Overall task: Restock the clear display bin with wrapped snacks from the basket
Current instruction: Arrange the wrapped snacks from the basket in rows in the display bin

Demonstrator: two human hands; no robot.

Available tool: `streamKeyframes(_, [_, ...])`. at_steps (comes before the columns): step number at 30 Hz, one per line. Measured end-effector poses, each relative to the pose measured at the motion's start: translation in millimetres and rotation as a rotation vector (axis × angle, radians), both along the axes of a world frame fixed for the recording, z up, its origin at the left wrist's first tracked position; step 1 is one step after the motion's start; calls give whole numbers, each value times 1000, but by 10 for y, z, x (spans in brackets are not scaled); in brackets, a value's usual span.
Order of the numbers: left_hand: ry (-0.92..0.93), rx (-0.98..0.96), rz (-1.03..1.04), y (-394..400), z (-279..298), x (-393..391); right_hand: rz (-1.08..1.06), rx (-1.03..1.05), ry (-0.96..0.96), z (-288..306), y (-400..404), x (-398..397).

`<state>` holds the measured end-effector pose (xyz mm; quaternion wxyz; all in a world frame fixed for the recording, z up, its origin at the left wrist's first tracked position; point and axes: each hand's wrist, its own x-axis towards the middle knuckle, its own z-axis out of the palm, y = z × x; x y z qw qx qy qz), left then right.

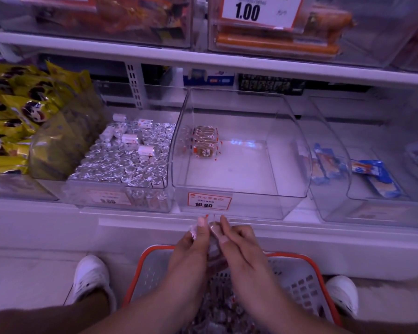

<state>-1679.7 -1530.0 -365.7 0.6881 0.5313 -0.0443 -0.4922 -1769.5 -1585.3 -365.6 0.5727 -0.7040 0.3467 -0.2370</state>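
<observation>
— Room for moving? Edges around the clear display bin (239, 153)?

— Open at the top, front lip low, price tag (209, 201) stuck on the front wall. Shelf edge (227, 221) just below the bin, white and bare. Upper shelf board (203, 61) above the bin, with a wide gap between. Neighbouring bins pressed close on both sides.

— Contents of the bin?

— Nearly bare: only a small stack of wrapped snacks (205, 143) at the back left corner, against the left wall. Rest of the floor free.

— And beside the bin?

— Left of it, tray of silver-foil rolls (126, 162), packed full, a few white ones lying on top. Further left, yellow packets (17, 112) heaped. Right of the bin, blue-wrapped packs (372, 174) lying loose in another clear bin.

— Basket?

— Below the bin, on the floor between two white shoes: orange-rimmed basket (297, 283), grey mesh walls, more wrapped pieces at the bottom, blurred.

— Hands?

— Both below the front of the bin, above the basket, pressed together. Left hand (191, 244) and right hand (241, 247) jointly pinching a clear-wrapped snack bundle (214, 247) between them, fingertips just under the shelf edge.
</observation>
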Motion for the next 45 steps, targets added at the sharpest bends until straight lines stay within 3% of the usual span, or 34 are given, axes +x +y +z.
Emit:
streamKeyframes(2, [-26, -20, -12, -17, 22, -10, -17, 12, -2, 32, -35, 19])
streamKeyframes(6, [-49, -43, -47, -22, 30, 10, 20, -220, 54, 35, -88, 11])
streamKeyframes(11, [-4, -65, -41, 1, -35, 49, -38, -310, 52, -21, -31, -42])
streamKeyframes(13, [-22, -84, -37, -10, -52, 78, -105, -101, 60, -14, -66, -78])
streamKeyframes(15, [-72, -104, -55, -8, -56, 103, -182, 306, 1, -1, -130, -81])
streamKeyframes(18, [-140, -107, -115, 14, -95, 83, -83, 692, -148, 23, -150, -13])
streamKeyframes(23, [-598, 43, -132, 69, -158, -17, 21, 870, -299, 86, -54, 48])
streamKeyframes(26, [-779, 110, -83, 82, -166, 10, 164, 943, -400, 162, -53, 17])
streamKeyframes(28, [-727, 123, -77, 72, -130, 59, 235, 870, -408, 169, -45, 4])
streamKeyframes(31, [-569, 93, -142, 82, -8, 75, 224, 599, -291, 164, -72, -21])
streamKeyframes(34, [-549, 62, -228, 173, 187, 71, 287, 414, -185, 273, -160, -99])
streamKeyframes(36, [-708, 41, -260, 222, 358, 181, 361, 362, -195, 442, -263, -133])
streamKeyframes(38, [-980, -13, -151, 222, 497, 420, 411, 300, -245, 690, -421, -104])
streamKeyframes(41, [-1219, -93, 120, 149, 609, 869, 257, -192, -141, 998, -833, 218])
streamKeyframes(45, [-1433, -15, 242, 35, 590, 1271, 237, -673, 244, 930, -1469, 905])
